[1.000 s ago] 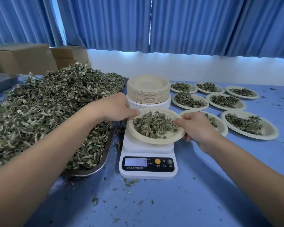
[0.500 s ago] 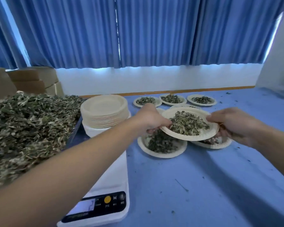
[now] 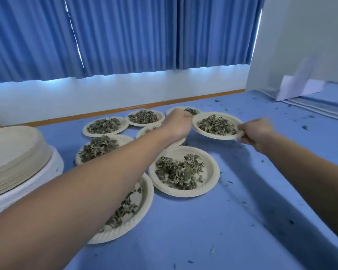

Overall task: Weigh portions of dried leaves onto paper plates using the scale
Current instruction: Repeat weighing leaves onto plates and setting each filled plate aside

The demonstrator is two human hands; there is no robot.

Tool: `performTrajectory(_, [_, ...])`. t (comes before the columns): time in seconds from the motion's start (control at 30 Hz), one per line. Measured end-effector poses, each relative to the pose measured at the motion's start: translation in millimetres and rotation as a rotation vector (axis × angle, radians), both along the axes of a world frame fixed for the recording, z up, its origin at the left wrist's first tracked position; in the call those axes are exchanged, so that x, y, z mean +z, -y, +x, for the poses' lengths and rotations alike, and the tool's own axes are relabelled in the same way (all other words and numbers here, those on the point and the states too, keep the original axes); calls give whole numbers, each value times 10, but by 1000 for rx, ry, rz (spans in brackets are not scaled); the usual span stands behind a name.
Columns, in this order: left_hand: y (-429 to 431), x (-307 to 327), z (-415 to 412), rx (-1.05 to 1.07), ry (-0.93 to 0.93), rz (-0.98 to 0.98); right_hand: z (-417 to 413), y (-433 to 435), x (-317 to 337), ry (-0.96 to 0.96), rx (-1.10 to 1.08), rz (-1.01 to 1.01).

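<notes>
A paper plate [image 3: 201,131] with a portion of dried leaves [image 3: 216,125] hangs just above the blue table at the far right of the group of filled plates. My left hand [image 3: 179,124] grips its left rim and my right hand [image 3: 255,131] grips its right rim. Several other filled plates lie on the table, the nearest ones being a plate [image 3: 209,184] in the middle and another plate [image 3: 142,207] partly under my left forearm. The scale and the leaf pile are out of view.
A stack of unused paper plates [image 3: 12,158] stands on a white base at the left edge. Leaf crumbs are scattered over the blue table [image 3: 242,221]. A white wall corner and a sheet of paper [image 3: 300,86] stand at the back right.
Both hands lifted the filled plate off the scale and carried it right and farther away, past the other plates. My view turned right, so the scale and leaf tray left the frame.
</notes>
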State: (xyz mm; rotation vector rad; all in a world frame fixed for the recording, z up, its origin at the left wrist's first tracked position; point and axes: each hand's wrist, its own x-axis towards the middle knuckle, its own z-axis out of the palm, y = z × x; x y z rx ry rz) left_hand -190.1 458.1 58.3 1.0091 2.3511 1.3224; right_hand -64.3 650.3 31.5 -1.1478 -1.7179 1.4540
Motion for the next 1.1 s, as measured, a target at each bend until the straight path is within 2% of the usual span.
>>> performTrajectory(0.2, [-164, -188, -107, -67, -79, -133, -232, -119, -217, 125, -23, 2])
performTrajectory(0.4, [-168, -191, -145, -91, 6, -21, -380, -1, -21, 274, 82, 83])
performTrajectory(0.5, [-69, -152, -201, -62, 33, 23, -355, 125, 107, 459, 144, 303])
performTrajectory(0.63, [246, -46, -260, -18, 137, 138, -357, 422, 211, 366, 167, 582])
performTrajectory(0.73, [620, 113, -199, 28, 156, 225, -433, 1003, 366, 227, 367, 679])
performTrajectory(0.9, [1536, 481, 34, 104, -9, 267, -580, 2265, 746, 25, 612, 859])
performTrajectory(1.1, [3074, 706, 248, 298, -193, 245, -671, 3474, 971, -164, 862, 963])
